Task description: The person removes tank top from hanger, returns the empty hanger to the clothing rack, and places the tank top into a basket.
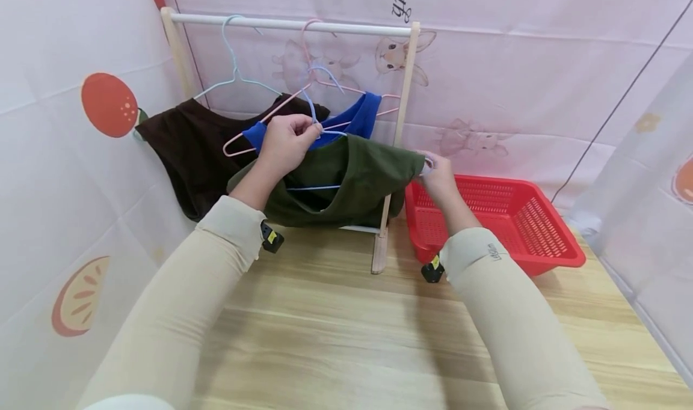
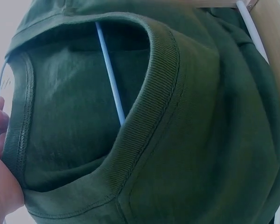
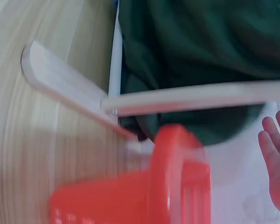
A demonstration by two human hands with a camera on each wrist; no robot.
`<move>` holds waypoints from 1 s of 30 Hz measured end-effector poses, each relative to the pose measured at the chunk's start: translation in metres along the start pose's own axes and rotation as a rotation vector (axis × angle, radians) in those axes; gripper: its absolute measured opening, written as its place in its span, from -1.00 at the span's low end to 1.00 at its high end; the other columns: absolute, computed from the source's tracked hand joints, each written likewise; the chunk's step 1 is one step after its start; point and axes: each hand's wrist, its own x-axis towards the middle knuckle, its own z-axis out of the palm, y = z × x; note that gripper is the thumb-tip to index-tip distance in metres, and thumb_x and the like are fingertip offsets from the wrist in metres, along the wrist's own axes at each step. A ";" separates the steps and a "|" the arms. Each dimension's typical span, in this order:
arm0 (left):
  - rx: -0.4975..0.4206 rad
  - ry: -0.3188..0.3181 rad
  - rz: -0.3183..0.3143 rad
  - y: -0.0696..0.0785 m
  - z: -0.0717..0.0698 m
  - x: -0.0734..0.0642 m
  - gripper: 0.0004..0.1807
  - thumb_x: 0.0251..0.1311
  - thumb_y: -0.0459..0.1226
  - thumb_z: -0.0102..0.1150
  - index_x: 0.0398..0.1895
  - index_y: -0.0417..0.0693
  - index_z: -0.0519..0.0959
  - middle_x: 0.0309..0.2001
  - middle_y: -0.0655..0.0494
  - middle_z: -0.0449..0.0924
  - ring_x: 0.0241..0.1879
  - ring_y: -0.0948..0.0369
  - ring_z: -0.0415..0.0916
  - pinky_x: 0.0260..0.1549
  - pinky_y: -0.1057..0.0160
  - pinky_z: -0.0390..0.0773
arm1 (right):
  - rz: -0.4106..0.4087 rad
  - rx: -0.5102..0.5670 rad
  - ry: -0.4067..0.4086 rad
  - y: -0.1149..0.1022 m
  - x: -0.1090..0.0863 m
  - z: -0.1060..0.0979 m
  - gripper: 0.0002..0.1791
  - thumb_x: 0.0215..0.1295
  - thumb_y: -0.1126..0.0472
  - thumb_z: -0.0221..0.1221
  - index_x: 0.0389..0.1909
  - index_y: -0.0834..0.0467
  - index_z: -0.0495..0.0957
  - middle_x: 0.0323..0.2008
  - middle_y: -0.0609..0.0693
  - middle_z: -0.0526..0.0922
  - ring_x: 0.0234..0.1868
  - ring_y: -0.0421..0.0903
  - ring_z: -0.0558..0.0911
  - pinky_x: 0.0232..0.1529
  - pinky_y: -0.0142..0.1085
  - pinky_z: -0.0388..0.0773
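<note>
Head view: a blue hanger (image 1: pixel 310 104) is pinched at its neck by the left hand (image 1: pixel 288 144); a green shirt (image 1: pixel 373 163) is spread between both hands, its shoulder (image 1: pixel 406 162) touched by the right hand (image 1: pixel 441 180), whose grip cannot be told. Left wrist: the hanger's bar (image 2: pixel 110 74) is seen inside the neckline (image 2: pixel 154 102). Right wrist: straightened fingers (image 3: pixel 269 151) are shown beside the shirt.

Shirt (image 1: pixel 379 163) in front of rack (image 1: pixel 363 28), spread below left grip (image 1: pixel 292 140) and across to right grip (image 1: pixel 440 178). Its hanger (image 2: pixel 110 74) at left grip. Rack stands on counter (image 1: pixel 325 320), behind both grips. On it: one garment (image 1: pixel 186 145) left of left grip; second garment (image 1: pixel 367 109) behind left grip. Basket (image 1: pixel 549 255) on counter, below and right of right grip.
</note>
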 end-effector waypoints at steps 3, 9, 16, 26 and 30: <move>0.022 -0.015 0.012 0.001 0.002 -0.001 -0.72 0.34 -0.10 0.16 -0.28 -0.13 0.69 -0.54 0.04 0.48 -0.44 0.16 0.38 -0.45 0.30 0.38 | -0.018 0.070 0.036 0.012 0.009 -0.012 -0.64 0.47 0.22 0.06 0.11 0.39 0.53 -0.40 -0.18 0.63 -0.42 -0.31 0.63 -0.36 -0.41 0.65; 0.049 -0.003 0.076 0.008 0.006 -0.002 -0.76 0.32 -0.16 0.17 -0.40 -0.13 0.67 -0.57 0.03 0.48 -0.49 0.15 0.37 -0.49 0.29 0.36 | -0.166 -0.058 0.146 0.014 0.017 -0.025 -0.63 0.49 0.05 0.04 -0.01 0.25 0.61 -0.46 -0.14 0.66 -0.39 -0.28 0.65 -0.30 -0.46 0.58; 0.059 0.000 0.058 0.013 0.010 -0.002 -0.75 0.30 -0.16 0.17 -0.45 -0.10 0.66 -0.56 0.04 0.50 -0.50 0.17 0.39 -0.50 0.30 0.37 | -0.437 -0.262 0.223 -0.022 0.005 -0.010 -0.65 0.48 0.03 0.06 -0.06 0.21 0.65 -0.31 0.11 0.70 -0.29 -0.16 0.66 -0.18 -0.39 0.59; 0.084 -0.017 0.035 0.016 0.015 -0.007 -0.73 0.32 -0.15 0.14 -0.48 -0.09 0.63 -0.55 0.02 0.52 -0.48 0.14 0.40 -0.48 0.26 0.41 | -1.003 -0.799 0.046 -0.036 -0.020 0.039 -0.47 0.28 -0.04 0.28 0.22 0.09 0.53 -0.01 0.13 0.61 -0.04 0.02 0.61 -0.04 -0.12 0.62; 0.092 -0.016 0.059 0.016 0.017 -0.008 -0.73 0.32 -0.15 0.14 -0.48 -0.10 0.63 -0.57 0.02 0.51 -0.50 0.14 0.40 -0.50 0.26 0.40 | -1.096 -0.888 0.044 -0.033 -0.023 0.052 -0.35 0.22 -0.08 0.33 0.28 0.10 0.47 -0.02 0.16 0.59 -0.13 0.06 0.59 -0.20 -0.11 0.63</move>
